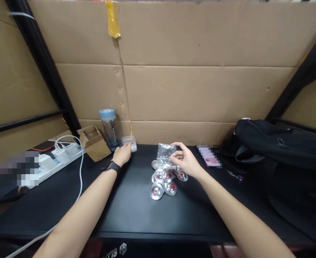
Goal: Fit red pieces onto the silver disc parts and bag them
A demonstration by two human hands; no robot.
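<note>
A small clear plastic bag [165, 152] is held at its right edge between the thumb and fingers of my right hand [187, 161]. Beneath and in front of it lies a loose pile of several shiny silver round discs [157, 190] with red marks or red pieces at their centres. Further left, my left hand [121, 154], with a dark watch on the wrist, has its closed fingers on a small stack of clear plastic bags [129, 140] by the cardboard wall. The fingers partly cover that stack.
Left of the stack stand a bottle with a blue lid [110, 130] and an open cardboard box [95, 143]. A white power strip [58, 161] with a cable lies at the left. On the right are a phone [209, 156], a small keychain [235, 176] and a black backpack [281, 157].
</note>
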